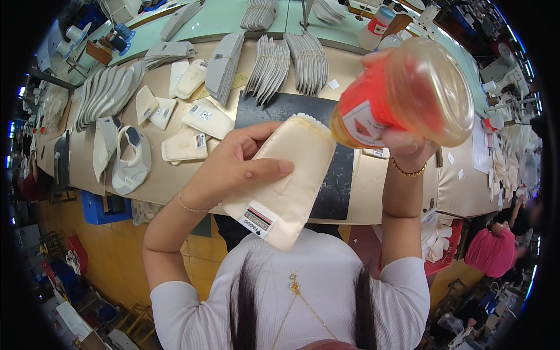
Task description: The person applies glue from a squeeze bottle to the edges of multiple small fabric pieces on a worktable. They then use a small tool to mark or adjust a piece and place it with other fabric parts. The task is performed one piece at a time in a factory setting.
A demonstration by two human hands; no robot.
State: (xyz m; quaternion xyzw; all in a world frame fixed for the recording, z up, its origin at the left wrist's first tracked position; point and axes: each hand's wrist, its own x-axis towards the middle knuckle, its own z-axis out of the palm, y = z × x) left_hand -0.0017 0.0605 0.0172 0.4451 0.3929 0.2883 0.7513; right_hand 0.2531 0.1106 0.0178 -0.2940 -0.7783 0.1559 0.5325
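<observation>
My left hand (251,157) grips a padded cream shoe tongue (291,175), thumb on top and fingers behind it. A small woven label sits at the tongue's near end; its far end has a jagged, yellowish edge. My right hand (408,143) is wrapped round a squeeze bottle (431,87) with a red label and yellowish liquid inside. The bottle is tilted on its side, its narrower end toward the tongue's far right edge. I cannot tell whether they touch. Both are held above a black mat (332,192) on the table.
More padded tongues (208,119) lie loosely to the left. Beside them are curved shoe uppers (129,160). Bundles of grey-white pieces (268,67) line the far side. Another red-labelled bottle (376,29) stands at the far right. A person in pink (491,251) is off to the right.
</observation>
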